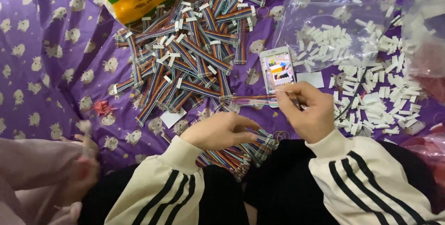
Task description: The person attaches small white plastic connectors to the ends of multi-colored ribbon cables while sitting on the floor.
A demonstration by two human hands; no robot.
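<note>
Between the right hand (308, 111)'s pinched fingertips sat one rainbow ribbon cable (252, 99), sticking out leftward. Left hand (218, 131) lay curled over the cable bundle (241, 153) below. Looked light and floppy, best gripped near the white connector.

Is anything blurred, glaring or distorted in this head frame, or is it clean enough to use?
Head view: lighting is even and soft, shadows faint. The cable pile and both hands, left and right, are sharp. A person's pink sleeve at lower left is motion-blurred. The plastic bags show mild sheen, and the phone screen is bright but readable. Edges bow slightly from the wide lens.
</note>
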